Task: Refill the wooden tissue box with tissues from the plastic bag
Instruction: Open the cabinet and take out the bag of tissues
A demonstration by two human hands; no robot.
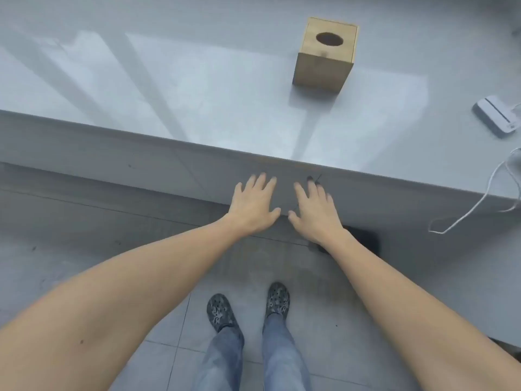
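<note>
The wooden tissue box (325,56) stands upright on the grey counter (197,88), toward the far right, its dark oval opening facing up. No tissue shows in the opening. My left hand (253,206) and my right hand (314,211) are stretched out side by side in front of the counter's front edge, palms down, fingers straight and spread, holding nothing. Both hands are well short of the box. No plastic bag is in view.
A white flat device (497,115) lies at the counter's right edge, and a white cable (479,204) hangs down over the front. My feet in dark patterned shoes (248,306) stand on the grey tiled floor below.
</note>
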